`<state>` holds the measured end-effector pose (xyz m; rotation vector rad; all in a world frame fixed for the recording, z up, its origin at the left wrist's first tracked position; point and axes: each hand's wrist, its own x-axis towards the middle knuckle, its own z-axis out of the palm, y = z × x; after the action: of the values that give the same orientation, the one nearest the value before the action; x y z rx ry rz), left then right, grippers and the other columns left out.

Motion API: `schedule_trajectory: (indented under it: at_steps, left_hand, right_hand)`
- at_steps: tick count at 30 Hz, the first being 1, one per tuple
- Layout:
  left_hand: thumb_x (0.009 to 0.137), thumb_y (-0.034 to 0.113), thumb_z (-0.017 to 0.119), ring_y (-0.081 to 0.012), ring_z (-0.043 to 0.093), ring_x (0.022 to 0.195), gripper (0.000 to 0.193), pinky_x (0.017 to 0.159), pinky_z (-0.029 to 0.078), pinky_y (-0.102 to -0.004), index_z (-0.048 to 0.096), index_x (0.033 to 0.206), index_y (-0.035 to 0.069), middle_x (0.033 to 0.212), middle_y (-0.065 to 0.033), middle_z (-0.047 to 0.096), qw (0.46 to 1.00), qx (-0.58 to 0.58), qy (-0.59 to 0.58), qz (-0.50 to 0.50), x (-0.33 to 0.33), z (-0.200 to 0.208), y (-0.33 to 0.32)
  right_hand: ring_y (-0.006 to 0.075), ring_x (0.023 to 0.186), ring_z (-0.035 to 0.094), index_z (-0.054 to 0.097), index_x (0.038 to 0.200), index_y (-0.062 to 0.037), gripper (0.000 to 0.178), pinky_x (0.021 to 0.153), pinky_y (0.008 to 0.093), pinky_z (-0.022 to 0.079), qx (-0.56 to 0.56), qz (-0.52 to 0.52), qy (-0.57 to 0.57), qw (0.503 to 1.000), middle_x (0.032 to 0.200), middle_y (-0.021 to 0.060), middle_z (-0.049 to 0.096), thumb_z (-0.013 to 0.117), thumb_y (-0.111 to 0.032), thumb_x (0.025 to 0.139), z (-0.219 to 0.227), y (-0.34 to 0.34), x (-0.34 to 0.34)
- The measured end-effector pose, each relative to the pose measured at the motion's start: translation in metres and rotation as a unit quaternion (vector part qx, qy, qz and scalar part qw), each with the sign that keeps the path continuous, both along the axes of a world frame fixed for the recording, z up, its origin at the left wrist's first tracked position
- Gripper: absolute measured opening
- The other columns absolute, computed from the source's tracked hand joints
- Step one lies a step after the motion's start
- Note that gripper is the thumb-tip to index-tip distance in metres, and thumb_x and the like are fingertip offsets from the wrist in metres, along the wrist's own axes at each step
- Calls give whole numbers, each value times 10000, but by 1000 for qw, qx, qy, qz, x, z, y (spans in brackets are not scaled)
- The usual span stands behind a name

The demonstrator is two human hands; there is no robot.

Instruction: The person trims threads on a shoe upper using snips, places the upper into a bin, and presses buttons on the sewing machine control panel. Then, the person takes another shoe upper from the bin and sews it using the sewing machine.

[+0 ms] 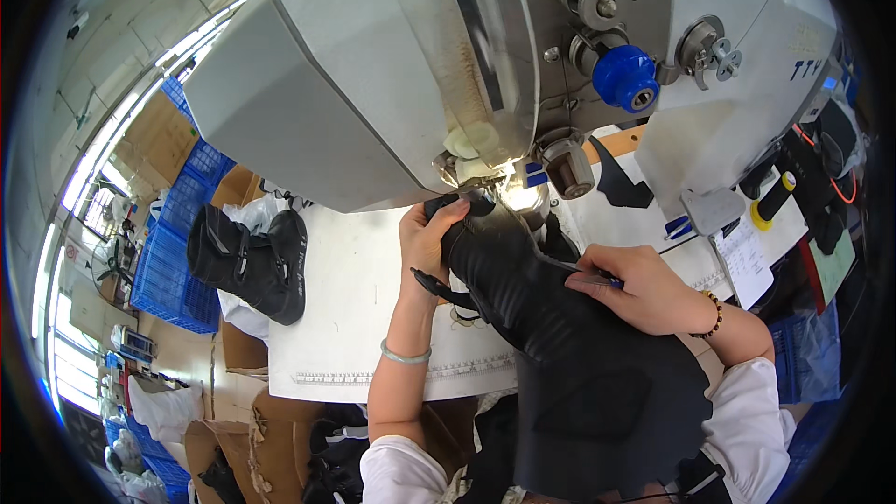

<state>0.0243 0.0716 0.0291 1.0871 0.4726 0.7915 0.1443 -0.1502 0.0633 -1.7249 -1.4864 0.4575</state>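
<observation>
**Black upper at the needle, seam part-way, more pieces stacked aside**

Person sat at a grey industrial sewing machine (373, 84), both hands on one black boot upper (560, 336). The upper lay across the white table (345, 299), its front end pushed under the needle area (485, 182), the rest draped toward the person's lap. Left hand (427, 238) was closed on the upper's near-needle edge, thumb on top, fingers curled round. Right hand (639, 285) lay flat on top of the upper, fingers together pressing along a raised seam line; not a clamp, more a pinning-down hold.

Progress, judged only: the piece was at the needle and being guided, so stitching looked in hand, not finished. How much seam was already sewn could not be told; the needle itself was hidden by the lamp glare.

Counts:
- Hands: two, both the person's.
- Upper being worked: one.
- Black uppers stacked at table's left edge (252, 266): looked like two or three, exact number unclear.
- Blue knob (625, 77) on machine: one.
- Blue crates (173, 271) at left: several, stacked.
- Bracelets: one pale bangle (405, 355) on left wrist, one bead bracelet (714, 315) on right.
</observation>
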Motion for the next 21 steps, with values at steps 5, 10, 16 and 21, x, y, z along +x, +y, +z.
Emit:
schedule_trajectory:
  at_steps: [5,10,16,21]
  left_hand:
    - [757,35,646,-135,606,643,156,601,495,-240,589,876,-49,780,-89,636,1000,12,-4,-1,0,2,-3]
    - [795,24,550,-181,625,704,154,652,518,-259,587,910,-71,833,-123,635,999,47,3,-2,1,-2,3]
    - [785,3,511,-173,620,702,163,645,517,-258,586,908,-74,836,-120,634,997,55,-45,-30,7,-9,17]
    - [772,-7,502,-169,614,690,165,638,513,-257,583,898,-75,834,-117,630,997,63,-34,-11,8,-10,19]
  right_hand:
    - [310,657,591,568,830,-19,227,592,341,451,-19,-11,25,999,713,141,605,600,-243,853,4,0,4]
    - [320,621,576,567,796,-20,246,562,342,441,-15,-9,13,1000,694,141,598,606,-258,845,2,2,4]
    - [282,620,584,568,806,-8,183,559,315,436,22,-1,-34,999,695,144,595,630,-178,837,-17,8,-9]
    - [292,608,572,567,796,-5,195,553,311,432,32,-5,-14,999,691,145,592,631,-184,838,-18,7,-8]
